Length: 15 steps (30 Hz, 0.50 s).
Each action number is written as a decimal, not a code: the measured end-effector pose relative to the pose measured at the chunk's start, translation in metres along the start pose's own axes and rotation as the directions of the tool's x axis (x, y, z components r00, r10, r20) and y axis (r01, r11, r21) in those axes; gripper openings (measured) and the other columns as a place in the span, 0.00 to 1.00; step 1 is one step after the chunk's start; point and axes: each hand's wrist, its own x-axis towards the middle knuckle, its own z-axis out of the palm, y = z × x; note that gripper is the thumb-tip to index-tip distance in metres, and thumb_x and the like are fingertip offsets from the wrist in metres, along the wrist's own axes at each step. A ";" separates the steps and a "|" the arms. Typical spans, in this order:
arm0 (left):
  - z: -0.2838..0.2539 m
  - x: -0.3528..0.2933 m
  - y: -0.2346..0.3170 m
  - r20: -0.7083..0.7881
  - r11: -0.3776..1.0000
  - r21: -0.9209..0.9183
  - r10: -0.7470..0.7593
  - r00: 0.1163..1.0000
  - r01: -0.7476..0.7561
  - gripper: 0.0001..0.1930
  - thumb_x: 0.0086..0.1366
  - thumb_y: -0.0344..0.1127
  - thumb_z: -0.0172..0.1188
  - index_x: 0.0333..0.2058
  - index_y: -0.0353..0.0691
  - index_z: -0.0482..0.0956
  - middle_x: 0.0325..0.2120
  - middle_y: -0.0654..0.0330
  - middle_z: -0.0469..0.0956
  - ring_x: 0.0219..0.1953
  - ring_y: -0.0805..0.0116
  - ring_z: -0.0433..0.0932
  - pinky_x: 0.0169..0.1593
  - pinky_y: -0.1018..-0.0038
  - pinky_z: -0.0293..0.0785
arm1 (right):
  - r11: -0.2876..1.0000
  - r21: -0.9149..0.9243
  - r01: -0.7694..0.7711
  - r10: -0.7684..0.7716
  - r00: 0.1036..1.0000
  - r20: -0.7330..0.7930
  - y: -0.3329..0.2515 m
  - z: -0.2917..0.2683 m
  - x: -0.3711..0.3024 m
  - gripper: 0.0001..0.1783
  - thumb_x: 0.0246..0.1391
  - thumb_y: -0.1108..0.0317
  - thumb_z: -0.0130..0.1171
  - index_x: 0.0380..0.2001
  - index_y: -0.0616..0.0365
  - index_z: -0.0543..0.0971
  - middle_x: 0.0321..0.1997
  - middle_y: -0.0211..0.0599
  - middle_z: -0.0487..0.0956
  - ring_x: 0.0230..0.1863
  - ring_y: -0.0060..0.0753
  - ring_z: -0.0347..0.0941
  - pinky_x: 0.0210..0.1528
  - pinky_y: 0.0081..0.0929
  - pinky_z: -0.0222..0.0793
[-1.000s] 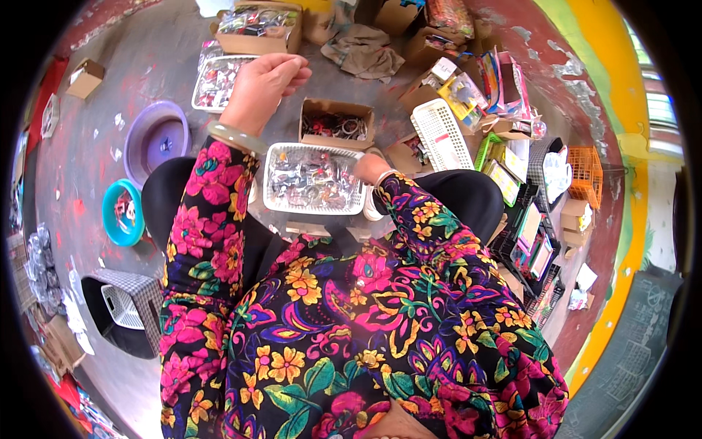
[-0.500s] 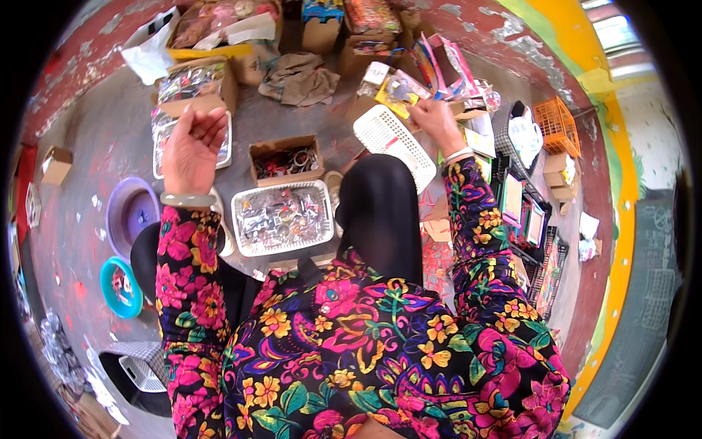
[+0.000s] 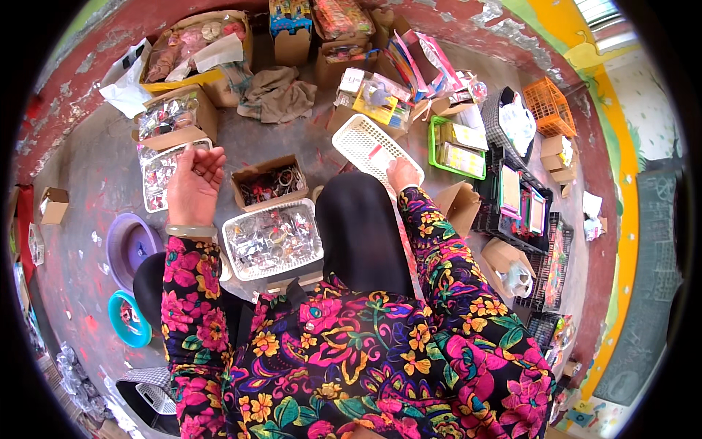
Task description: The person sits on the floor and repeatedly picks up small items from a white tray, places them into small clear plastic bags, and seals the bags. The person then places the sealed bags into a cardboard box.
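My left hand (image 3: pixel 194 187) is raised, palm showing and fingers loosely curled but apart, with nothing in it. A light bangle circles that wrist. Below it to the right, a white basket (image 3: pixel 227 250) is full of small clear-wrapped trinkets. My right hand (image 3: pixel 402 174) reaches past my knee to the near right part of another white perforated basket (image 3: pixel 349 139). Its fingers are bent and closed, beside a small red-and-white card (image 3: pixel 380 155) in that basket. What they hold, if anything, is hidden.
An open carton of trinkets (image 3: pixel 270 183) stands ahead. A purple basin (image 3: pixel 131 249) and a teal basin (image 3: pixel 129 319) sit at left. At right are a green basket (image 3: pixel 457 148), a black crate (image 3: pixel 515 201) and an orange crate (image 3: pixel 548 106). Cartons line the far wall.
My right hand has come down and nearer, from the yellow packets to the white perforated basket. My left hand stays raised, fingers still loosely curled. The view has shifted slightly.
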 end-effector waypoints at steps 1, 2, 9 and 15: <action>0.001 0.001 -0.002 -0.006 1.000 0.019 -0.014 1.000 0.015 0.12 0.64 0.43 0.51 0.28 0.41 0.73 0.32 0.55 0.78 0.35 0.67 0.76 0.40 0.76 0.70 | 0.999 0.020 -0.026 0.026 1.000 0.016 0.001 0.002 0.000 0.16 0.43 0.62 0.56 0.35 0.60 0.76 0.37 0.49 0.76 0.42 0.48 0.72 0.48 0.38 0.67; 0.004 0.001 -0.004 -0.006 0.999 0.024 -0.021 1.000 0.021 0.12 0.63 0.43 0.51 0.28 0.41 0.73 0.32 0.55 0.78 0.35 0.67 0.76 0.39 0.76 0.70 | 1.000 -0.003 -0.011 0.011 1.000 0.024 0.003 0.002 0.001 0.17 0.42 0.62 0.56 0.35 0.61 0.75 0.37 0.49 0.76 0.44 0.47 0.71 0.49 0.37 0.66; 0.013 -0.002 -0.007 -0.015 0.998 0.055 -0.028 1.000 0.028 0.12 0.63 0.43 0.51 0.28 0.40 0.73 0.31 0.54 0.78 0.34 0.67 0.77 0.38 0.76 0.71 | 0.987 -0.119 -0.110 0.122 0.987 0.105 -0.020 -0.019 -0.008 0.28 0.38 0.56 0.62 0.43 0.60 0.72 0.49 0.45 0.71 0.54 0.43 0.64 0.55 0.36 0.61; 0.013 0.000 -0.010 0.001 0.996 0.061 -0.067 0.998 0.067 0.12 0.64 0.42 0.50 0.28 0.40 0.73 0.31 0.54 0.78 0.34 0.66 0.77 0.38 0.76 0.71 | 0.982 -0.017 -0.186 0.185 0.957 0.226 -0.009 -0.009 0.004 0.32 0.37 0.50 0.64 0.45 0.58 0.72 0.48 0.44 0.73 0.50 0.42 0.70 0.49 0.38 0.67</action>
